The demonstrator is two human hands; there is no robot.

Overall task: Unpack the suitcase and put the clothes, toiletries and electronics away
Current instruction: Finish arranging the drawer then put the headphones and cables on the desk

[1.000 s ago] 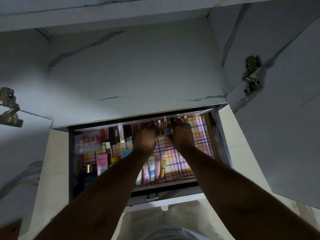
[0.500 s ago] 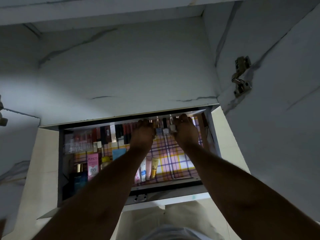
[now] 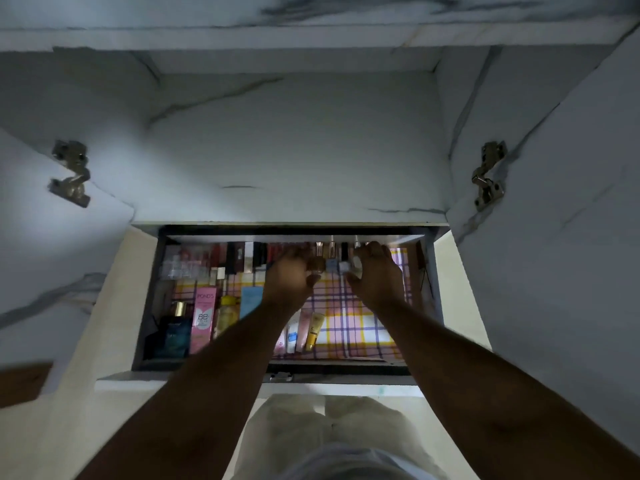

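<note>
Reaching to the drawer's (image 3: 149,306) back row at frame center, both hands worked among upright bottles (image 3: 329,252); the left hand (image 3: 289,277) curled around one, the right hand (image 3: 374,275) pinched a small white item (image 3: 356,264), and a careless nudge could have toppled neighbors.

Small bottles (image 3: 332,263) at drawer rear: partly hidden behind both hands; each grip indistinct, labels illegible.

Two metal hinges (image 3: 71,173) (image 3: 487,176) flank the marble-patterned cabinet (image 3: 294,143).
</note>
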